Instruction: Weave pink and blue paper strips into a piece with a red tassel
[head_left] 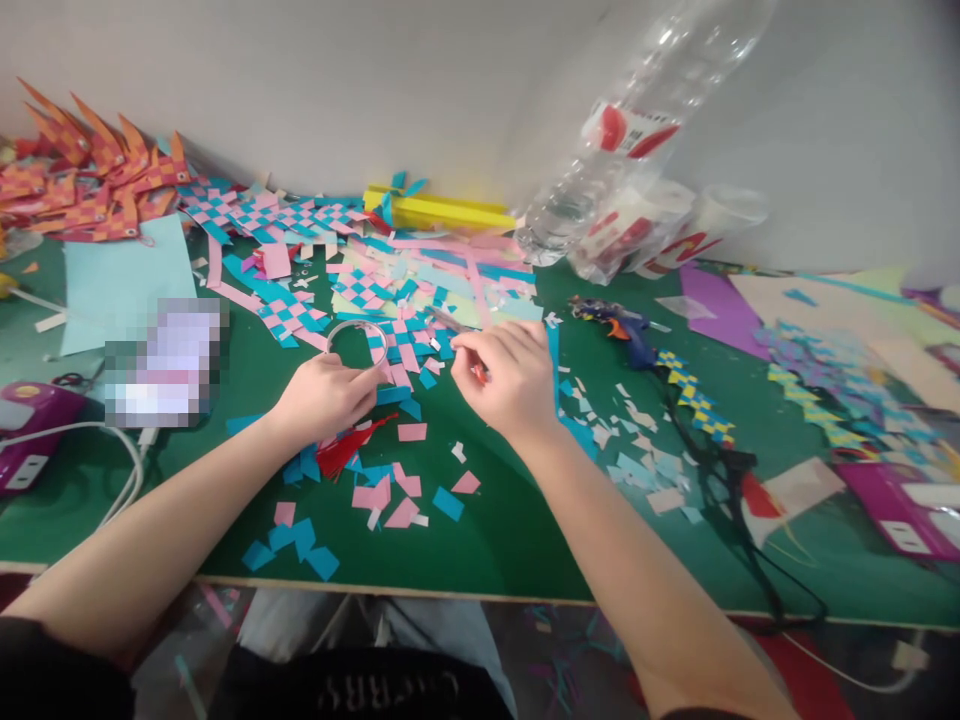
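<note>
My left hand (326, 398) is closed, its fingertips pinching the edge of a pink-and-blue woven paper piece (406, 338). Just behind those fingers is a pale, see-through ring (358, 326); I cannot tell whether the hand touches it. A red tassel (352, 446) lies beneath the same hand. My right hand (510, 380) is wrapped around scissors (448, 319) with red handles, partly hidden by the fingers. Their blades point up and left over the woven paper. Pink and blue paper scraps (379, 492) are scattered in front of both hands.
A phone (180, 360) on a cable lies left. Behind stand orange woven paper figures (105, 180), a yellow paper bundle (442, 210) and a large plastic bottle (630, 130). To the right are a glue gun (630, 325) with its cord and a purple power strip (900, 510).
</note>
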